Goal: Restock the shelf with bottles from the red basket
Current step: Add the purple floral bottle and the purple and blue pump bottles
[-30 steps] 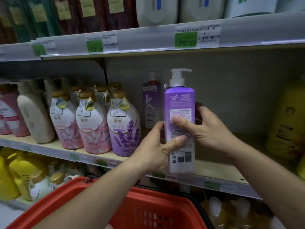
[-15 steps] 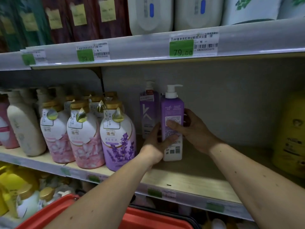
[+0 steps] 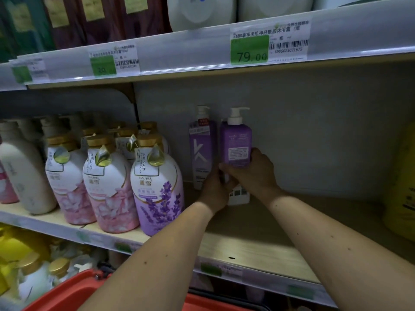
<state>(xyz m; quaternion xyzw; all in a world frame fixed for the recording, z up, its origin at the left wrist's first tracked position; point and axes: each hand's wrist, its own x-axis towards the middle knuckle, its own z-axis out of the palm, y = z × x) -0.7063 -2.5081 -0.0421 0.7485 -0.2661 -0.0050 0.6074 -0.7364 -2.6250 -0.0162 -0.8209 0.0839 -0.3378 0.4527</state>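
Middle shelf [image 3: 258, 239]: pale wood board, front lip with price strip running down to the right. Wide bare stretch of board to the right of the hands, reaching as far as a big yellow bottle [image 3: 402, 189] at the frame's right edge. Upper shelf [image 3: 348, 30] overhangs above; headroom over the pump tops is generous. Grey back panel [image 3: 314, 131] closes the rear.

Left side crowded: rows of round gold-capped bottles, the nearest a lavender-print bottle [image 3: 157, 194] at the front edge, pink-print ones beside it, a cream bottle [image 3: 22, 173] further left. These wall off the left of the gap.

Red basket [image 3: 74, 292] low in frame, below the shelf lip, only its rim showing.

At the back of the gap, a tall purple bottle marked K [image 3: 202, 151] stands upright against the panel. Just beside it on the right, touching or nearly so, stands the purple pump bottle [image 3: 235, 142], upright, base on the board, pump spout pointing right.

Right hand [image 3: 253, 173] wraps the pump bottle's lower body from the right, fingers curled across its front. Left hand [image 3: 215, 191] grips its lower left side, fingers hidden between the two purple bottles.

Price tag [image 3: 269, 46] on the upper lip reads 79.00.
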